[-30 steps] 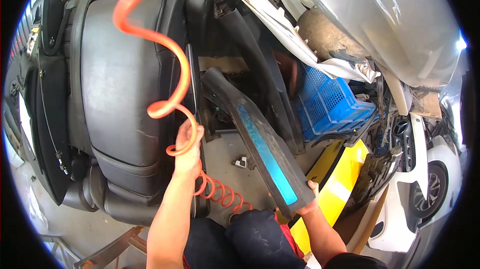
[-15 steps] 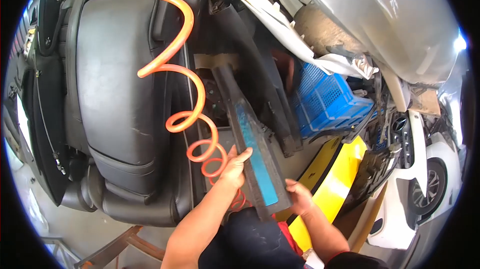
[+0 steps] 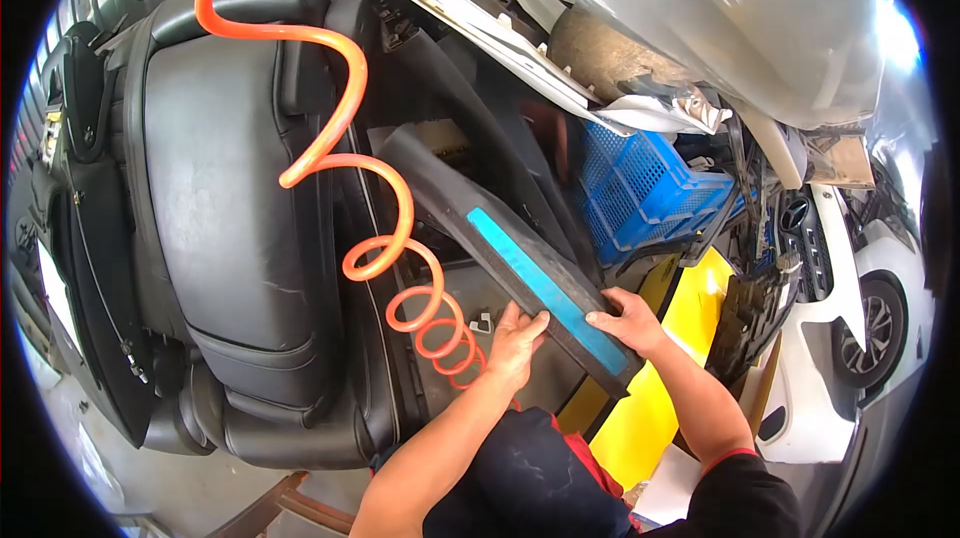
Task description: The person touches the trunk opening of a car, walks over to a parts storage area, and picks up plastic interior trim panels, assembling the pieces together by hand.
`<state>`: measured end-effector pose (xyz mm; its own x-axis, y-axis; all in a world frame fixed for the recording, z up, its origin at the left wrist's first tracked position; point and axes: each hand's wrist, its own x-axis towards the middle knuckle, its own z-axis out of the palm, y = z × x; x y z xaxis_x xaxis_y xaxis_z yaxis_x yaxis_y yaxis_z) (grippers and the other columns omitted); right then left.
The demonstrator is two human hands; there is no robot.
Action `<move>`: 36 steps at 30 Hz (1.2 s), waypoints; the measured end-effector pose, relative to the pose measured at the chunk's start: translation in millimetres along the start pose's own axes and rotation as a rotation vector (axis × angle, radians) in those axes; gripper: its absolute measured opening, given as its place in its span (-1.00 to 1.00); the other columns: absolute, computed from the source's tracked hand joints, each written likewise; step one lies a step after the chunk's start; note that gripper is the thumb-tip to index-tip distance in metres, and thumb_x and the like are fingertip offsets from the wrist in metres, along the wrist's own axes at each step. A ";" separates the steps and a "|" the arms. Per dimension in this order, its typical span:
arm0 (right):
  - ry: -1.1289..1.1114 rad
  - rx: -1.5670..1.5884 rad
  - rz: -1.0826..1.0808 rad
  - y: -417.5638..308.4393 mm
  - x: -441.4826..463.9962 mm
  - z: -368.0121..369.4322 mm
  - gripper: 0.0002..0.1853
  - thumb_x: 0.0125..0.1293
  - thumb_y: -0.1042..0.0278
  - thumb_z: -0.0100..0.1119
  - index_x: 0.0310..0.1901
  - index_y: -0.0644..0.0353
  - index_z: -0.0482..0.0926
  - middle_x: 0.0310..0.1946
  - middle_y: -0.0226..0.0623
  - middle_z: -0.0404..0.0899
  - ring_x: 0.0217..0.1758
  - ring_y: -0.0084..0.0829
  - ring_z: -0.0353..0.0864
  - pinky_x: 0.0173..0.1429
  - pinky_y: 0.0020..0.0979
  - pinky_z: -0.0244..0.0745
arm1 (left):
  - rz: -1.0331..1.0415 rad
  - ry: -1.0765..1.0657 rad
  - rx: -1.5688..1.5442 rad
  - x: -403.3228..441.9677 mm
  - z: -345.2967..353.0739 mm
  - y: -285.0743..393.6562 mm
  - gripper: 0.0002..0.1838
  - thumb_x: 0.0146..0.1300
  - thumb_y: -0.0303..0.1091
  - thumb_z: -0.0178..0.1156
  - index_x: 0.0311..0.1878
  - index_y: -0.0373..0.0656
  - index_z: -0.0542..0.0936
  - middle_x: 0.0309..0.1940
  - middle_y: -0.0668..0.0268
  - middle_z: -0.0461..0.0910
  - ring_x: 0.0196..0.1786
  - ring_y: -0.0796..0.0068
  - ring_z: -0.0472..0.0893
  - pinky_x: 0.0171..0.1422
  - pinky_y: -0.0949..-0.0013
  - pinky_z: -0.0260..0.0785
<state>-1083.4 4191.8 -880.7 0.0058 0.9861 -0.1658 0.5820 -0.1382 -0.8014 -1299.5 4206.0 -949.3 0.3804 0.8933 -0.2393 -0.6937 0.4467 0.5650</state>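
A long dark trim panel (image 3: 455,200) with a blue strip (image 3: 545,288) along its face slants across the middle, its near end above my lap. My left hand (image 3: 513,343) is closed on the panel's lower left edge, thumb on top. On the opposite edge my right hand (image 3: 628,323) grips it, with the thumb pressed on the face near the blue strip. An orange coiled hose (image 3: 402,208) hangs in front of the seat, and its lower coils pass left of my left hand without being held.
A black leather seat (image 3: 230,198) fills the left. Beyond the panel stand a blue crate (image 3: 640,188) and a yellow panel (image 3: 650,418). Car body parts, a grey bumper (image 3: 740,18) and a white car part (image 3: 810,378) crowd the right. A brown metal frame (image 3: 270,508) is lower left.
My left hand has left the hose and taken hold of the panel. The panel's near end has swung right, and my right hand has moved up along its edge. The view has shifted.
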 end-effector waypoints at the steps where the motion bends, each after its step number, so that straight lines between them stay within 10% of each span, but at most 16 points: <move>1: 0.006 -0.048 -0.004 -2.2 -0.1 -4.6 -0.29 0.10 -0.07 0.48 0.08 0.43 0.57 -0.07 0.00 0.66 0.03 -0.29 0.65 0.16 -0.29 0.50 | -0.003 0.000 0.003 -0.8 -1.8 1.3 -0.57 0.36 -0.40 0.27 0.26 -0.04 0.44 0.12 0.38 0.58 0.21 0.42 0.55 0.34 0.19 0.36; 17: -0.244 -0.422 -0.084 -3.4 28.4 -82.3 -0.35 0.06 -0.06 0.50 0.08 0.23 0.62 -0.09 -0.04 0.68 0.00 -0.20 0.67 0.13 -0.26 0.51 | -0.107 0.283 -0.069 -2.2 -8.3 0.7 -0.68 0.41 -0.09 0.25 -0.11 -0.16 0.48 -0.19 0.25 0.51 -0.05 0.29 0.59 0.17 0.14 0.56; 36: -0.307 -0.350 -0.034 -8.0 18.8 -62.5 -0.35 0.12 0.00 0.47 0.13 0.28 0.57 -0.02 -0.06 0.65 0.07 -0.22 0.64 0.19 -0.29 0.48 | -0.075 0.352 0.045 -6.4 -16.1 0.7 -0.83 0.35 -0.30 0.32 -0.11 -0.07 0.54 -0.24 0.43 0.55 -0.24 0.55 0.56 -0.07 0.37 0.59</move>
<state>-1037.1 4217.2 -841.5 -0.2279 0.9095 -0.3476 0.8176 -0.0151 -0.5756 -1312.3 4201.3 -960.0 0.1901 0.8239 -0.5339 -0.6413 0.5160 0.5678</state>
